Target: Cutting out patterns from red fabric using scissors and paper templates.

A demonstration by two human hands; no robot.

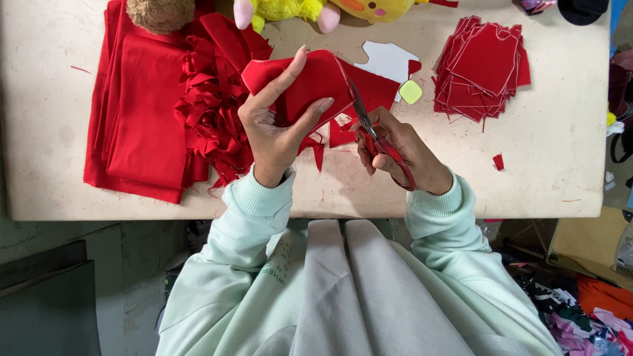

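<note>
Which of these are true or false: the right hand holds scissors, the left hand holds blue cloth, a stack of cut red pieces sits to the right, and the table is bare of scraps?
1. The right hand holds red-handled scissors. True.
2. The left hand holds blue cloth. False: it grips a red cloth piece.
3. A stack of cut red pieces lies on the table to the right. True.
4. The table is bare of scraps. False: a heap of red trimmings lies beside the left hand.
</note>
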